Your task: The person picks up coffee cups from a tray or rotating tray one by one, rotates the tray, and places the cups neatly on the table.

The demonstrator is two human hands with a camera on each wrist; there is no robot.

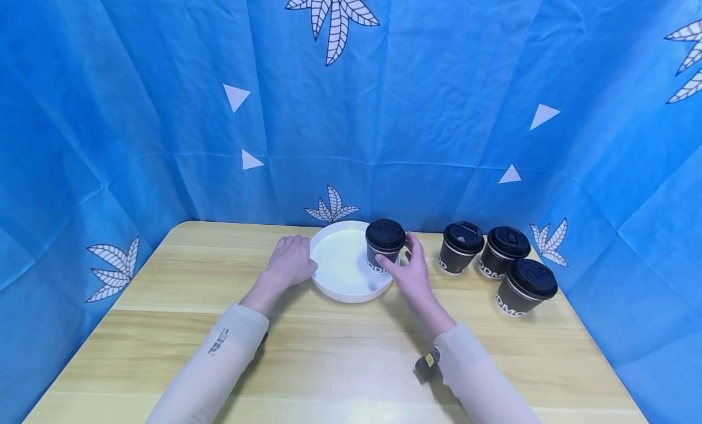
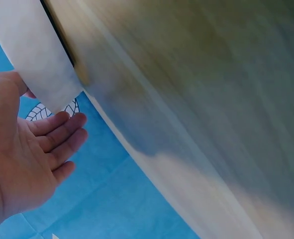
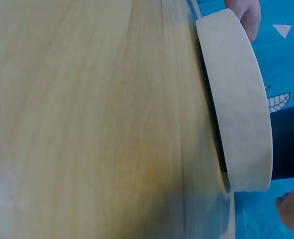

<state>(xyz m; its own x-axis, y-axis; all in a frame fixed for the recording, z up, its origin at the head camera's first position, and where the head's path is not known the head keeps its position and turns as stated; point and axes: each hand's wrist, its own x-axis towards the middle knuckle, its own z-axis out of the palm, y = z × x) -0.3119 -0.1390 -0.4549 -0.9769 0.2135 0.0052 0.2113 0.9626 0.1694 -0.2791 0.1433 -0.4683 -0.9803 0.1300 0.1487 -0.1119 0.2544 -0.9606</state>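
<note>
A round white tray [image 1: 340, 262] with a low wall stands near the table's back edge. Beside its left rim is my left hand [image 1: 290, 261], thumb at the rim; in the left wrist view the thumb passes behind the tray wall [image 2: 37, 55] and the fingertips meet its end. My right hand [image 1: 411, 272] grips a dark paper coffee cup [image 1: 378, 259] with a black lid, thumb in front and fingers round its right side. This cup is upright over the right part of the tray. In the right wrist view the cup [image 3: 288, 144] rises past the tray's rim.
Three more lidded coffee cups stand to the right: one nearest the tray [image 1: 455, 256], one behind [image 1: 496, 259] and one in front [image 1: 521, 293]. A blue curtain [image 1: 384, 119] hangs behind and at both sides of the wooden table [image 1: 340, 363].
</note>
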